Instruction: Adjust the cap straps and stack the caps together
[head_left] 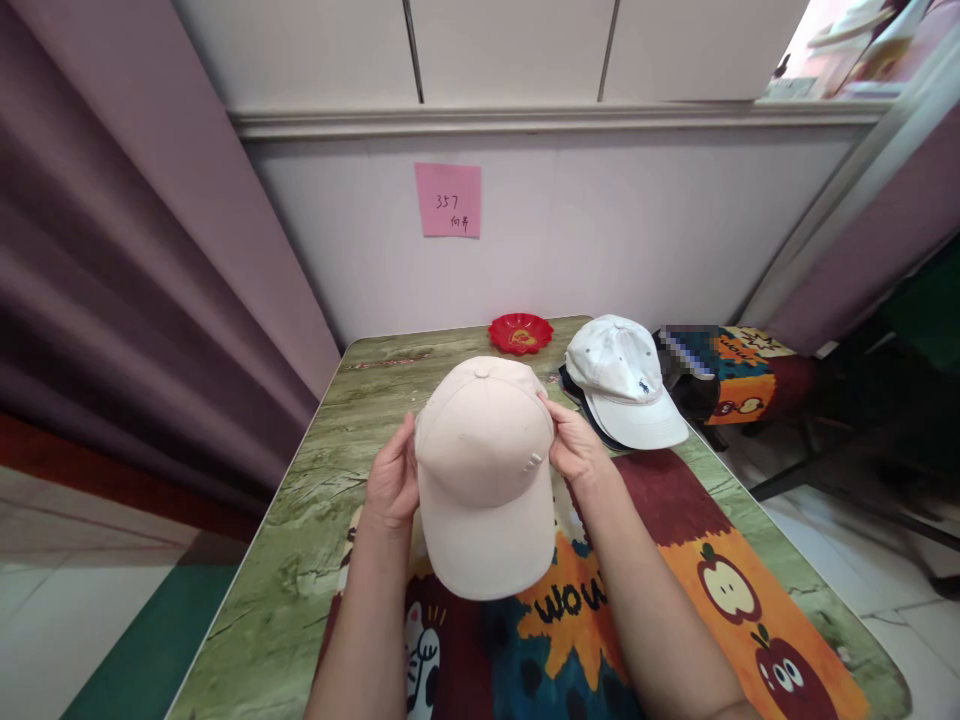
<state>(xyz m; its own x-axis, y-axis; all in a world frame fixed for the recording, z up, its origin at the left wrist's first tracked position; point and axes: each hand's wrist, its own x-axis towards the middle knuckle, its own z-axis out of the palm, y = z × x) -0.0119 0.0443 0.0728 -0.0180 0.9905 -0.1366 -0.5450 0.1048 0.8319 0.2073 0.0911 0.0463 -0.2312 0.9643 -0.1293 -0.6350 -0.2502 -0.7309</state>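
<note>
A pale beige baseball cap is held up over the table, its brim toward me and a small mark on its right side. My left hand grips the cap's left edge, fingers partly hidden behind it. On the opposite edge, my right hand is closed on the cap, thumb in front. To the right lies a white cap with a small dark logo, stacked on a dark cap that is mostly covered.
A red scalloped dish sits at the back of the green wood-patterned table. Under my arms lies a colourful printed mat. A pink note is on the wall. Behind, at right, stands a stool with a patterned cover.
</note>
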